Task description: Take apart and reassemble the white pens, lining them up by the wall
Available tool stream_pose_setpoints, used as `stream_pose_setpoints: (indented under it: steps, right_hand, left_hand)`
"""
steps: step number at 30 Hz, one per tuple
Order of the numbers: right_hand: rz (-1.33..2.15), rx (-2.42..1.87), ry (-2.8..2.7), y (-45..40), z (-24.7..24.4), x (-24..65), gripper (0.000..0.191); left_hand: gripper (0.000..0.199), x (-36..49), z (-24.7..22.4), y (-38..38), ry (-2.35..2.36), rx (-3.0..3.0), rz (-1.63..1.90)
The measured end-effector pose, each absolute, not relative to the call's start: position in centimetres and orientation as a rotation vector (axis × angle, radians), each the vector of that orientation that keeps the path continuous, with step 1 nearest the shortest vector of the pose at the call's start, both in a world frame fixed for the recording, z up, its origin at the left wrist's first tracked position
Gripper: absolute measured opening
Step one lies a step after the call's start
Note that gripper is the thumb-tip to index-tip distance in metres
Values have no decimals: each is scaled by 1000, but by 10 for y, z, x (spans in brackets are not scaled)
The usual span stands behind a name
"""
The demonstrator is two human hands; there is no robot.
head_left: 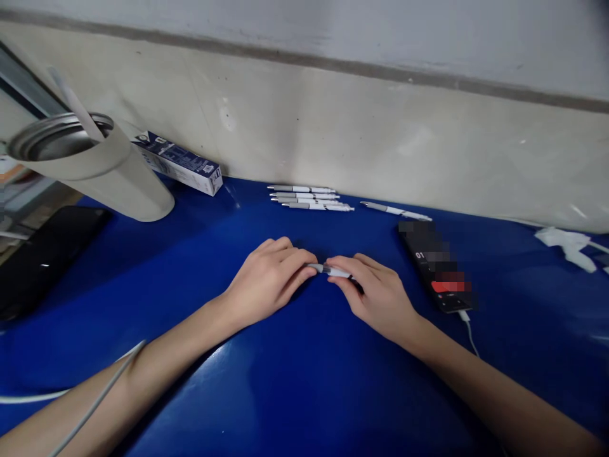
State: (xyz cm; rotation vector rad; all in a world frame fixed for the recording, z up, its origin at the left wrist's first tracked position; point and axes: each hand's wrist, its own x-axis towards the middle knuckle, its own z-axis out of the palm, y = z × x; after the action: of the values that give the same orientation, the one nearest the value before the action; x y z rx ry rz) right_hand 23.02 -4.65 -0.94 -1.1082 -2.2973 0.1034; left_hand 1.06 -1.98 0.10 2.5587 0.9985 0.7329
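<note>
Grey-and-white pen (332, 271), clamped by fingers of left hand (266, 281) and right hand (378, 298), partly hidden beneath them.

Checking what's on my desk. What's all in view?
tabletop: one, glossy blue, under everything
wall: one, off-white, behind
row of pens: four, white and grey, far side
loose pen: one, white and grey, right of row
held pen: one, white and grey, between hands
tumbler: one, beige, far left
box: one, dark blue, beside tumbler
phone: one, black, right, cable attached
flat device: one, black, left edge
crumpled paper: one, white, right edge
left hand: one, bare, pinching held pen
right hand: one, bare, pinching held pen
</note>
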Motion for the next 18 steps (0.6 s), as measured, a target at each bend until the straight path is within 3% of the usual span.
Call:
stream_pose_setpoints:
  steps: [5, 15, 18]
  right_hand:
    - [125, -1061, -2283, -47, -9, 229, 8]
    - [285, -1132, -2295, -47, -5, 229, 12]
    - [262, -1138, -2275, -47, -6, 229, 12]
  left_hand:
    - [25, 11, -1, -21, 993, 2596, 706]
    - [19, 16, 4, -29, 979, 2503, 737]
    - [27, 15, 4, -29, 1098, 2394, 785]
